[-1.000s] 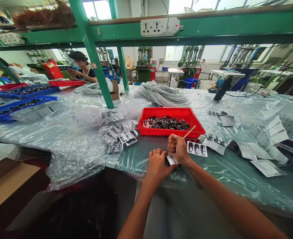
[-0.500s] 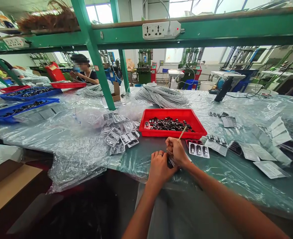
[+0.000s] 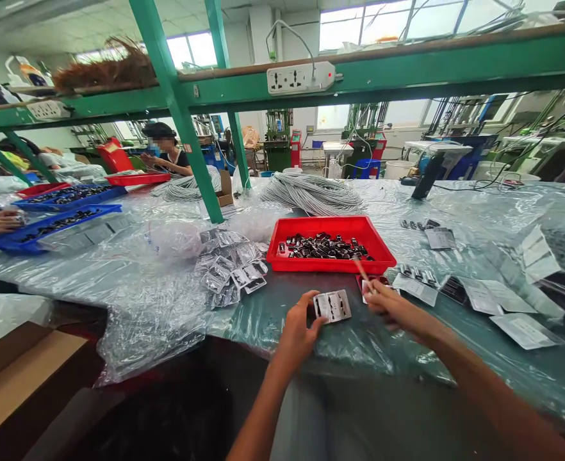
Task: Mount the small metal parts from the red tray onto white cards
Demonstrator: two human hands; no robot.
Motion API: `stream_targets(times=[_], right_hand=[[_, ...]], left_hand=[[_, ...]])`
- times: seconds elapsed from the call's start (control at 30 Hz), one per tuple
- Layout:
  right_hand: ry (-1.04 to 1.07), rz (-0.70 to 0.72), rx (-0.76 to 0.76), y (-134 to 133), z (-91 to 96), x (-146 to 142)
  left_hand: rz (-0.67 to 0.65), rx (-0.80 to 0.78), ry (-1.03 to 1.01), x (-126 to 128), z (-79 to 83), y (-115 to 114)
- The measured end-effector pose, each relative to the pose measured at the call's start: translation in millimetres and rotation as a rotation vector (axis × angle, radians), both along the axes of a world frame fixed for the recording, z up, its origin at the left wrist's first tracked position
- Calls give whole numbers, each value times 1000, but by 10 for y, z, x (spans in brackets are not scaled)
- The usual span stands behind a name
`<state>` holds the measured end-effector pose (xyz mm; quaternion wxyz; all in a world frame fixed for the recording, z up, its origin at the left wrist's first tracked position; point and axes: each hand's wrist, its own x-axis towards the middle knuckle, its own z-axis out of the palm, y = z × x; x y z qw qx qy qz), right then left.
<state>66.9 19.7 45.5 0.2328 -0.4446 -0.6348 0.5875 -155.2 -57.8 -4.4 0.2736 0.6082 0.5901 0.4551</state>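
Note:
My left hand [image 3: 298,328] pinches a small clear blister pack [image 3: 332,305] holding black parts, lifted just above the table's front edge. To its right my right hand [image 3: 389,305] is blurred by motion; a thin wooden stick [image 3: 360,267] rises from its fingers. It hovers over more packs lying on the table [image 3: 377,280]. Just behind both hands stands a red tray [image 3: 331,261] filled with small black parts.
A heap of sealed packs [image 3: 229,264] lies left of the tray, paper cards [image 3: 498,298] to the right. Grey cable coils [image 3: 311,191] lie behind. A green post [image 3: 181,109] stands at the left. Blue trays [image 3: 52,224], other workers, and a cardboard box [image 3: 18,378] lie to the left.
My hands have parted: the left lifted the pack into view, and the right swung rightward with the stick toward the packs by the tray.

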Motion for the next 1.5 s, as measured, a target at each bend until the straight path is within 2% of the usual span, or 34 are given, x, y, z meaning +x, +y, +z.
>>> stream_targets(times=[0.13, 0.23, 0.3, 0.37, 0.43, 0.53, 0.6, 0.7, 0.87, 1.0, 1.13, 1.27, 1.4, 1.5], right_hand=[[-523, 189, 500, -28, -171, 322], [-763, 215, 844, -40, -236, 273], [-792, 164, 1042, 30, -161, 111], [-661, 91, 1196, 188, -11, -119], [-469, 29, 1281, 426, 154, -376], [-279, -30, 1274, 849, 300, -719], [-197, -54, 1220, 1097, 307, -870], [-57, -127, 1104, 1323, 246, -963], [226, -183, 854, 1384, 182, -950], [346, -150, 757, 1366, 202, -935], [320, -106, 747, 1360, 206, -931], [147, -190, 852, 1333, 181, -967], [-71, -291, 824, 1292, 197, -1032], [-192, -293, 780, 1276, 262, -1030]], left_hand=[[84, 35, -476, -114, 72, 60], [195, 56, -667, -196, 172, 275], [249, 86, -744, -230, 257, 517], [277, 119, -815, -225, 350, 812], [255, 139, -881, -178, 443, 1121], [97, 151, -958, -76, 555, 1530], [0, 167, -1001, -29, 593, 1740], [-37, 182, -1045, -12, 582, 1951], [-63, 156, -1040, -62, 499, 2049], [-73, 114, -1031, -123, 484, 2013], [-67, 102, -1009, -154, 498, 1966], [-30, 140, -935, -112, 521, 1896], [98, 220, -722, -31, 518, 1840], [188, 241, -618, -38, 481, 1852]])
